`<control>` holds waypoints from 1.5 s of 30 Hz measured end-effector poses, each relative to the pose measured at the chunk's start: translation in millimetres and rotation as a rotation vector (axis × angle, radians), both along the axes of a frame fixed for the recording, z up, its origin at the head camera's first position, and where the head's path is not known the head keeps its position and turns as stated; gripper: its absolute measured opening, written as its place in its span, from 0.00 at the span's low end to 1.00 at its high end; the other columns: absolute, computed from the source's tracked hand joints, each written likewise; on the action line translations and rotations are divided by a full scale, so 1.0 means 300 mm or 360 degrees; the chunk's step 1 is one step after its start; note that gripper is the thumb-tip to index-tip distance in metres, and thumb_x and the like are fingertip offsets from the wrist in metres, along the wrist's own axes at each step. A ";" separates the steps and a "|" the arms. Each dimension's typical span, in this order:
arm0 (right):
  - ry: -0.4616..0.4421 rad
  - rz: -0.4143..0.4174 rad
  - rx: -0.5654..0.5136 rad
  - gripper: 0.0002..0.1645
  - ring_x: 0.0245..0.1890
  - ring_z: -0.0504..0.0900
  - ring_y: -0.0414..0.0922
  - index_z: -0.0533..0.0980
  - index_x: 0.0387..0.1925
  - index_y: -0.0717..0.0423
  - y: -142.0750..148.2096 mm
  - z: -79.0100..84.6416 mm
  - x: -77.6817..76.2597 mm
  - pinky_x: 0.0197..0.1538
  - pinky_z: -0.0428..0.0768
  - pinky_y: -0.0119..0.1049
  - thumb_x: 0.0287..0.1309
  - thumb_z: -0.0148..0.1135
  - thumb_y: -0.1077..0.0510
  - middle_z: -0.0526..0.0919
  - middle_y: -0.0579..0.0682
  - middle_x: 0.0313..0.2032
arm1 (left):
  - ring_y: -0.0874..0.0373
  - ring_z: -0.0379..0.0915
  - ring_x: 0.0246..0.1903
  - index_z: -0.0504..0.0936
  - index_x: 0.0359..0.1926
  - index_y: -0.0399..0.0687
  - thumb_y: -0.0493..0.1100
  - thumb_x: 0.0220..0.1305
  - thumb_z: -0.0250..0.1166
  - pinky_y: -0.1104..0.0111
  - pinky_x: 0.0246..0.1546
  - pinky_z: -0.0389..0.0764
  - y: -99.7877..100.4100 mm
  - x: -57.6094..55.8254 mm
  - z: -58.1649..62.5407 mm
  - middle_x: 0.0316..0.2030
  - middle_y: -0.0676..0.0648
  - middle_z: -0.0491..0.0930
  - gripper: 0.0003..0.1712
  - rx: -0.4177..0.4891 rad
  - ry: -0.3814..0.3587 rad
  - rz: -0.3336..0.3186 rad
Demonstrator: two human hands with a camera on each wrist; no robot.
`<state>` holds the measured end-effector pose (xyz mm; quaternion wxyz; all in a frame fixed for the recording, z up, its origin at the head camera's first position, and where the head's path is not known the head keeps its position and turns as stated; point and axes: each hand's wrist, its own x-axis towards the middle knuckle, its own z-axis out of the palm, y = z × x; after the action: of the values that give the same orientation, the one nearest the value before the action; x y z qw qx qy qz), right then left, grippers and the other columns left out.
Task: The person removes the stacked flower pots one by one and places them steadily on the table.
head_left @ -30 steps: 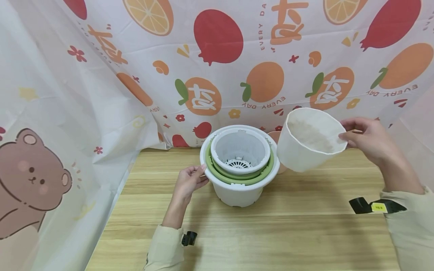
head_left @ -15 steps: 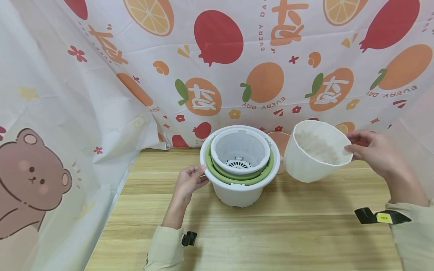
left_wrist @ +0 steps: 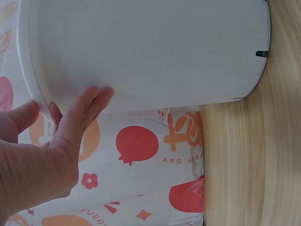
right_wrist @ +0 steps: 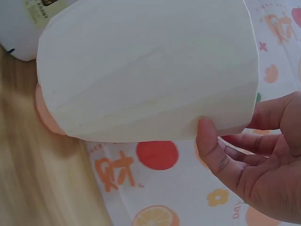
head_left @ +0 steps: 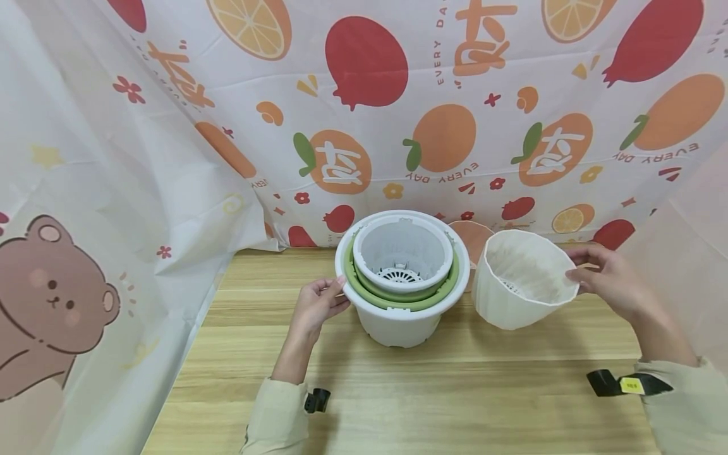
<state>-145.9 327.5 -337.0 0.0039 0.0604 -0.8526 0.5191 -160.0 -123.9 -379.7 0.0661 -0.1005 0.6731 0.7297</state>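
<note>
In the head view my left hand [head_left: 318, 305] pinches the left rim of a large white flowerpot [head_left: 400, 325] standing upright on the table. Nested inside it are a green pot [head_left: 406, 305] and a smaller pale grey pot [head_left: 392, 249] with slots in its bottom. To the right, my right hand [head_left: 617, 281] grips the rim of a cream flowerpot [head_left: 512, 309], thumb and fingers on either side of the wall. This pot leans slightly, its inside stained brown with holes at the bottom. Whether its base touches the table cannot be told.
A peach-coloured pot [head_left: 472, 237] stands behind, between the white and cream pots and partly hidden by them. The wooden table [head_left: 455, 398] meets a fruit-print curtain [head_left: 392, 145] at the back. Another curtain with a bear [head_left: 54, 303] hangs at the left.
My right hand has lowered the cream pot, first rightward and down, then slightly back left, bringing it nearer the table. More of the peach pot shows. My left hand and the nested pots stay put.
</note>
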 end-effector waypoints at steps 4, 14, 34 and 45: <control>-0.0031 0.0008 0.0069 0.19 0.28 0.78 0.37 0.63 0.49 0.78 -0.016 -0.035 0.007 0.28 0.83 0.32 0.57 0.54 0.71 0.73 0.49 0.35 | 0.55 0.79 0.34 0.71 0.41 0.26 0.38 0.66 0.55 0.63 0.41 0.81 0.000 0.000 0.001 0.32 0.41 0.79 0.14 0.0000 -0.0003 0.0000; -0.0209 0.0034 0.0040 0.23 0.31 0.77 0.39 0.59 0.52 0.79 -0.052 -0.115 0.022 0.32 0.84 0.35 0.58 0.53 0.69 0.67 0.68 0.43 | 0.55 0.79 0.33 0.72 0.41 0.26 0.39 0.66 0.55 0.63 0.40 0.81 0.000 0.000 0.006 0.32 0.41 0.80 0.14 -0.0009 -0.0011 0.0000; -0.0315 0.0012 -0.0124 0.23 0.33 0.76 0.42 0.60 0.51 0.79 -0.105 -0.269 0.020 0.31 0.83 0.36 0.54 0.51 0.72 0.67 0.69 0.43 | 0.56 0.79 0.33 0.71 0.41 0.25 0.40 0.66 0.56 0.63 0.41 0.81 0.000 0.004 0.011 0.32 0.41 0.80 0.15 0.0010 0.0011 -0.0007; -0.0331 0.0005 -0.0130 0.23 0.34 0.75 0.44 0.60 0.51 0.77 -0.114 -0.296 0.008 0.30 0.83 0.36 0.54 0.51 0.71 0.66 0.69 0.44 | 0.56 0.79 0.33 0.71 0.41 0.26 0.39 0.66 0.55 0.63 0.42 0.81 0.001 0.002 0.010 0.32 0.42 0.80 0.15 0.0011 0.0007 -0.0003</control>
<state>-143.5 293.3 -425.6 -0.0830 0.0075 -0.8265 0.5568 -159.6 -123.6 -376.8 0.0655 -0.0980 0.6708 0.7322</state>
